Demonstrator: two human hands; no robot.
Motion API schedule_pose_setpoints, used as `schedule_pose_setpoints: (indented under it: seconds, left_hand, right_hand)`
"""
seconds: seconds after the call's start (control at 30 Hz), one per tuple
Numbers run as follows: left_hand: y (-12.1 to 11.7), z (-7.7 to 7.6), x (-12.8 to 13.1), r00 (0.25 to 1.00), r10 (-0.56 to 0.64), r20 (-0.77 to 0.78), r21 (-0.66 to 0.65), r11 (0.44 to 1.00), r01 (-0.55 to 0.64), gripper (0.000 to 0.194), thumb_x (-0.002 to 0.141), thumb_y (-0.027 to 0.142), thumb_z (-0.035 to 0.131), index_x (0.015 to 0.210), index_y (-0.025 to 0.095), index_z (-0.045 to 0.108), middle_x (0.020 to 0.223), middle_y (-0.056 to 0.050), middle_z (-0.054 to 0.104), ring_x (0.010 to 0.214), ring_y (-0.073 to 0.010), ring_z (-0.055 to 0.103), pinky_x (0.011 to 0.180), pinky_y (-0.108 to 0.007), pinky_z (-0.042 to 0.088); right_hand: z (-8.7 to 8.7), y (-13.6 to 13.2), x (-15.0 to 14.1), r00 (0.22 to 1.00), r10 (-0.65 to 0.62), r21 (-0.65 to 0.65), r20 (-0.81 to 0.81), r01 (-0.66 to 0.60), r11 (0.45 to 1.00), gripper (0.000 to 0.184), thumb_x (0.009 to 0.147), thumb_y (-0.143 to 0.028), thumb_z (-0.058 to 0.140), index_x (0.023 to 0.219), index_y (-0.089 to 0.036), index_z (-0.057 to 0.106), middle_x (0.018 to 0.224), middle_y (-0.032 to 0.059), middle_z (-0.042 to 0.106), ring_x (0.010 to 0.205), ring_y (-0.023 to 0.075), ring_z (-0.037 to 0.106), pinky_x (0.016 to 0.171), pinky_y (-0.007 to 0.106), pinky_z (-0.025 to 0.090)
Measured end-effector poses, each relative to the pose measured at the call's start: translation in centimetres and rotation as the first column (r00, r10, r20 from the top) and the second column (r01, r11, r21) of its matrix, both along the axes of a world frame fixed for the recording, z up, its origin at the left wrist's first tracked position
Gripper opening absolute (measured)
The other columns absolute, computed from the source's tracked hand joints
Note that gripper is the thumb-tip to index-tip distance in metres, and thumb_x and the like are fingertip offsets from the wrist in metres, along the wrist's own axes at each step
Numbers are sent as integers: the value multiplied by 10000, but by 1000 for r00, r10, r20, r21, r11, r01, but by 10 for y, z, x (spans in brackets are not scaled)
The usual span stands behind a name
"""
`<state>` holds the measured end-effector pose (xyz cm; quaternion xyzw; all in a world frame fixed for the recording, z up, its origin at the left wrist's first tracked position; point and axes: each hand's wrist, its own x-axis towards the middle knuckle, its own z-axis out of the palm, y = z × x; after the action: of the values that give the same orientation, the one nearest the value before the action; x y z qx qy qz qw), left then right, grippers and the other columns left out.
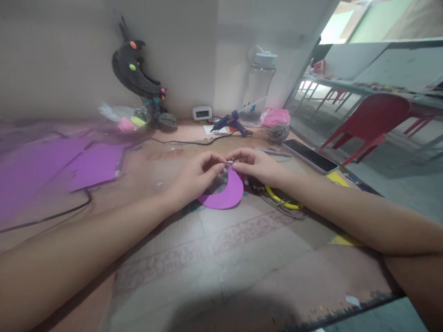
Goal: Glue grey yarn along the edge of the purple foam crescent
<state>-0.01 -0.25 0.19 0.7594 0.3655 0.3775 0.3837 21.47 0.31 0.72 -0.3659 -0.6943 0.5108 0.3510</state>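
A flat purple crescent cutout (pixel 228 196) rests low over the table, its upper tip between my two hands. My left hand (pixel 207 169) is closed in a pinch on a small greyish bit at that tip, too small to make out. From the other side, my right hand (pixel 249 164) pinches the crescent's tip with thumb and index finger. Under the right forearm lie a yellow ring (pixel 282 199) and grey cord (pixel 289 212), partly hidden by the arm.
Purple sheets (pixel 97 163) cover the left. Behind stand a blue glue gun (pixel 232 121), a white digital clock (pixel 202 113) and a clear bottle (pixel 258 85). A yarn ball (pixel 278 133) and phone (pixel 310 156) are at right. A dark crescent (pixel 128 69) hangs on the wall.
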Motion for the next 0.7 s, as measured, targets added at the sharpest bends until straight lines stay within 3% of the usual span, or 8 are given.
schedule_pose_setpoints:
  seconds: [0.33,0.7]
  left_hand:
    - [2,-3,-1,1000,-22,5,-23,999,22,188,912,344,556,1013,194,608,931,-47,700,778,-152,660,670,-275,504]
    - [0,-1,1,999,-36,-20,-60,998,34,198,906,339,556,1014,182,608,857,-47,710,679,-137,627,618,-263,482]
  right_hand:
    - [4,-1,-2,971,-191,125,142,174,977,179,812,-329,676,829,-155,635,614,-39,566,541,82,484,533,228,397]
    - [1,-1,-1,963,-174,181,204,138,974,287,891,-432,569,814,-162,625,597,-29,535,543,96,485,545,233,392]
